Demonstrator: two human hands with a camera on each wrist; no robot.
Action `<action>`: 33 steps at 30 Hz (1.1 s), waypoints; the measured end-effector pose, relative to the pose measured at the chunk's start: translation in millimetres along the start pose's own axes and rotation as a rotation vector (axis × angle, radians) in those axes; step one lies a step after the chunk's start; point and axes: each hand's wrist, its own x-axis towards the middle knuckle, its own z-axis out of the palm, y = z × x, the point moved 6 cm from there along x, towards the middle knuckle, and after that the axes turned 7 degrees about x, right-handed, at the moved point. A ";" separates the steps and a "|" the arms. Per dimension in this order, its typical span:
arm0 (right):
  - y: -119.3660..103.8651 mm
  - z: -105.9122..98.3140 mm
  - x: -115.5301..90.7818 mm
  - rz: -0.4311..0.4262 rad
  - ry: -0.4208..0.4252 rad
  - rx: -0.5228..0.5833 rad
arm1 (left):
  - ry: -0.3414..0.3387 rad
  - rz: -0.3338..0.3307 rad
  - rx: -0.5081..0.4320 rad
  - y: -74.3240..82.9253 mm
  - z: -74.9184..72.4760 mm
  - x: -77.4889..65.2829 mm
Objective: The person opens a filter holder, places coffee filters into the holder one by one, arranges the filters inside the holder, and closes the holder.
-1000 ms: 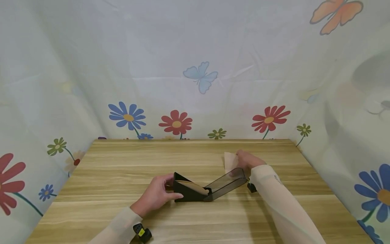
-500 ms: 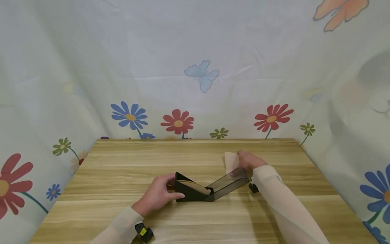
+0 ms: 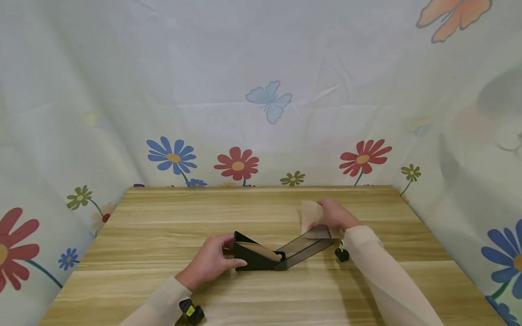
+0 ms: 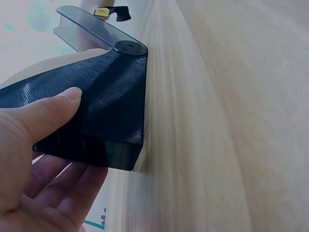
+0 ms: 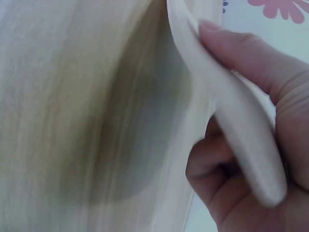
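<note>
My left hand (image 3: 207,260) grips a black filter box (image 3: 253,261) by its left end, thumb on the near side and the other fingers behind. Tan paper filters (image 3: 258,248) stand inside it. The box's smoky clear lid (image 3: 306,246) is hinged open toward the right. In the left wrist view, my thumb lies on the ribbed side of the box (image 4: 108,99). Beyond the lid, my right hand (image 3: 333,214) pinches a tan paper coffee filter (image 3: 311,212). The right wrist view shows this filter (image 5: 236,111) edge-on between thumb and curled fingers, somewhat blurred.
Both hands are over a wood-grain table (image 3: 195,213). A white cloth (image 3: 204,90) printed with flowers and butterflies hangs behind it and along both sides. A small black device with a yellow mark (image 3: 190,311) is strapped to the left wrist.
My right hand has turned slightly, and its wrist has shifted a little right and toward me. The filter shows more of its width, behind the lid too. My left hand keeps its hold.
</note>
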 end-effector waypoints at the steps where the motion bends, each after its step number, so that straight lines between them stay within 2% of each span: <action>1: 0.7 -1.2 -0.2 0.002 0.000 0.020 | -0.002 0.002 -0.002 -0.2 0.3 0.3; 8: 3.8 -11.3 -5.2 0.066 -0.021 0.201 | -0.004 0.019 -0.008 0.1 0.3 1.2; 14: -3.8 -18.6 -11.2 0.016 -0.053 0.345 | 0.000 0.015 -0.008 1.7 -0.8 1.1; 24: -28.1 -37.6 -22.8 -0.067 -0.019 0.368 | 0.002 0.009 -0.014 1.9 -0.1 0.8; 28: -40.8 -46.0 -27.9 -0.084 -0.030 0.383 | 0.006 0.010 -0.002 0.6 -0.3 0.7; 33: -62.6 -56.9 -36.2 -0.102 -0.037 0.344 | 0.003 0.016 -0.004 1.3 0.1 0.4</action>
